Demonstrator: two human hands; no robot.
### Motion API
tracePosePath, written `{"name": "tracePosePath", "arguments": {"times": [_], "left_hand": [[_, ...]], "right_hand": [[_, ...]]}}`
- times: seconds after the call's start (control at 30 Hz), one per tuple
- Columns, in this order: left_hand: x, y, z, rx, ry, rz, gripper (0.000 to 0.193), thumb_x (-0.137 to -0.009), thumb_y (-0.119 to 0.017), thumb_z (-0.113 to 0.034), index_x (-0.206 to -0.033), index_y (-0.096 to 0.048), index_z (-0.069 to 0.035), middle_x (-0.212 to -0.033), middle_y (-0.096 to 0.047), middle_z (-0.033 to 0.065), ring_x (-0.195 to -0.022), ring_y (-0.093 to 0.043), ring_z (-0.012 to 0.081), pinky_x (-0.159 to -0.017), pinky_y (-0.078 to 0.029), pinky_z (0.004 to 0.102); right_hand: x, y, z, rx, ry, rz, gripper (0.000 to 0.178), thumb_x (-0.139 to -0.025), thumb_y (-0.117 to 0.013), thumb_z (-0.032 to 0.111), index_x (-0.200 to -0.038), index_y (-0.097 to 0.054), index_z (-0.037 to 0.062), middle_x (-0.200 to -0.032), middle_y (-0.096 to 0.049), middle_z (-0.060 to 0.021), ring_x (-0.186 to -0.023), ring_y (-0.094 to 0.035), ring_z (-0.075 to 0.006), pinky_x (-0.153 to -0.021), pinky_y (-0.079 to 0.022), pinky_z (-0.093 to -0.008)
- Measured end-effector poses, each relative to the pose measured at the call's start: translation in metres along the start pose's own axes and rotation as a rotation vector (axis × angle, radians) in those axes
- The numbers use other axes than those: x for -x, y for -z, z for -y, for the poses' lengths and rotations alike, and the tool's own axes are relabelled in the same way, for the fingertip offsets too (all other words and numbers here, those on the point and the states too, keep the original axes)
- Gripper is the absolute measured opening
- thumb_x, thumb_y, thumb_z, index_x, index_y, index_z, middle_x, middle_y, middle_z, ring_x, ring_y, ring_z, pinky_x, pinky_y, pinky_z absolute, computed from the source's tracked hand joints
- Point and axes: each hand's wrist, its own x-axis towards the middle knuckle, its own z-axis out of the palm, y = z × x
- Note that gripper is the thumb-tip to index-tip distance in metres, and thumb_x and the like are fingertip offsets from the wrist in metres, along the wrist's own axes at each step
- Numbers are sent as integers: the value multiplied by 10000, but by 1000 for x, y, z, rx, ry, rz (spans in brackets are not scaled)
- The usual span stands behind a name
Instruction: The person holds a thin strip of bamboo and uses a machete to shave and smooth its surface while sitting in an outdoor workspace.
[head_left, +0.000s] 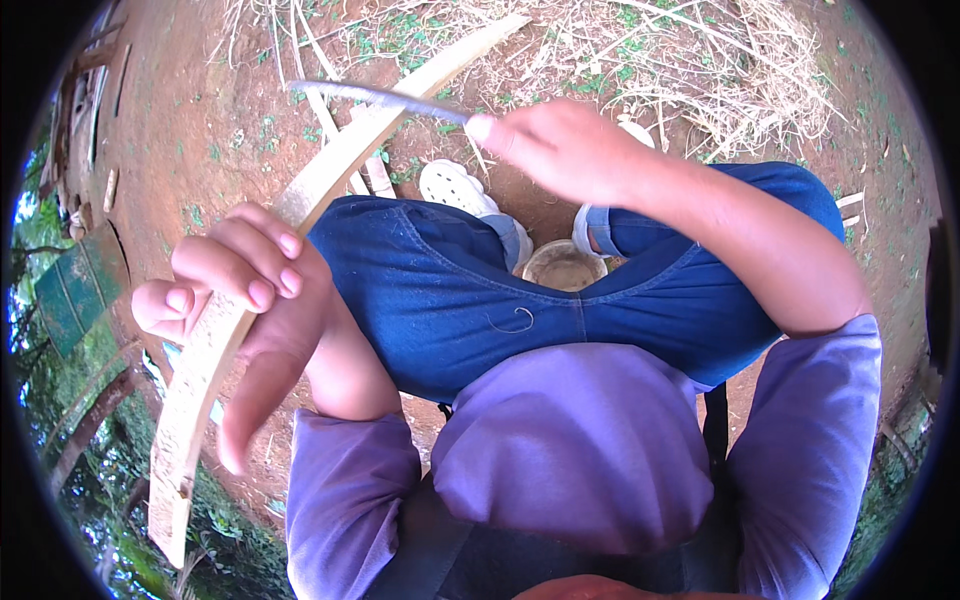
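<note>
A long, pale strip of wood that looks like split bamboo [340, 165] slants from the lower left to the upper middle. My left hand [250, 270] holds it near the lower part, fingers curled over it and thumb held off to the side. In my right hand [575, 150] is a knife [385, 97], its handle hidden by the closed fingers. The slightly blurred blade points left and crosses the strip near its far end; whether it cuts into the wood I cannot tell.
Thin shavings [740, 70] are heaped on the brown earth at the far right. Between my feet stands a round, bowl-like thing [565, 265], just behind a white clog [455, 185]. Several wood pieces lie far left, near a green panel [80, 290] and plants.
</note>
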Motion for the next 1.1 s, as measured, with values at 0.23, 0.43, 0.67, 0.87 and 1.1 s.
{"name": "tracePosePath", "arguments": {"times": [0.23, 0.43, 0.67, 0.87, 1.1], "left_hand": [[1, 4, -3, -244, -89, -13, 419, -894, -583, -375, -1226, -539, -123, -898, -550, 134, -856, -594, 311, -888, -443, 535], [-9, 23, 5, -181, -73, -84, 430, -897, -570, -339, -1265, -495, -130, -923, -556, 134, -861, -588, 295, -905, -424, 520], [-9, 12, 16, -388, -364, -415, 411, -812, -563, -358, -1122, -566, -89, -1094, -621, 159, -1042, -595, 312, -967, -443, 485], [-17, 4, 18, -483, -269, -530, 432, -790, -567, -351, -1136, -567, -91, -1195, -625, 159, -1170, -583, 313, -971, -447, 478], [-14, 4, 15, -501, -216, -531, 446, -781, -579, -359, -1162, -564, -127, -1227, -625, 97, -1186, -581, 306, -980, -420, 467]], "right_hand": [[7, 12, 4, -6, 84, 95, 734, -1070, -313, 590, -783, -638, -2, -586, -506, -135, -594, -553, -300, -642, -468, -444], [-5, 7, 0, 44, 2, -33, 739, -1059, -332, 608, -788, -645, -4, -601, -540, -149, -620, -577, -326, -653, -465, -463], [3, 10, 5, 33, 7, 57, 723, -1052, -387, 599, -725, -654, 12, -580, -555, -164, -572, -596, -342, -616, -471, -482], [20, 2, 31, -1, 105, 23, 682, -1055, -389, 570, -811, -681, 4, -622, -589, -167, -622, -623, -327, -628, -487, -460], [6, 12, 23, 73, -13, 14, 708, -1043, -387, 598, -840, -718, 6, -611, -595, -170, -608, -632, -331, -628, -492, -459]]}}
